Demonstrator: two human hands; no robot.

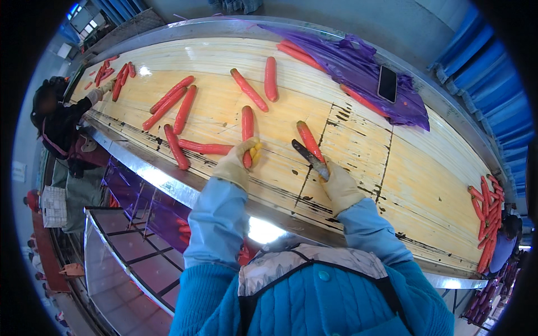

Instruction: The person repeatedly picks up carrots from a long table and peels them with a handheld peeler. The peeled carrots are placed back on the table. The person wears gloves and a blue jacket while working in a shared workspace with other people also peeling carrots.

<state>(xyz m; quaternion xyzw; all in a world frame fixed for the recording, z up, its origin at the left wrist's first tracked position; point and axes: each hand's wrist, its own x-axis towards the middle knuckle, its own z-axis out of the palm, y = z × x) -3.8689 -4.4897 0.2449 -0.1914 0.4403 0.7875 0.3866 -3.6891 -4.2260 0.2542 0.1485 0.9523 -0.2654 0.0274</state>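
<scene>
My left hand (pixel 238 164), in a pale rubber glove with yellow fingertips, is closed around the lower end of an upright-lying red carrot (pixel 247 122) on the wooden table (pixel 357 168). Another carrot (pixel 206 147) lies with its end against that hand. My right hand (pixel 338 185), gloved too, holds a knife (pixel 310 158) with a dark, stained blade pointing up and left. A carrot (pixel 309 136) runs along the blade into the same hand; whether the fingers grip it is partly hidden. Several loose carrots (pixel 184 110) lie to the left, and two more (pixel 271 80) lie farther back.
A purple plastic sheet (pixel 357 67) partly covers carrots at the back and bears a phone (pixel 387 84). A carrot pile (pixel 488 218) lies at the far right. A co-worker (pixel 63 122) reaches over carrots at the left end. The metal table edge (pixel 155 172) runs before me.
</scene>
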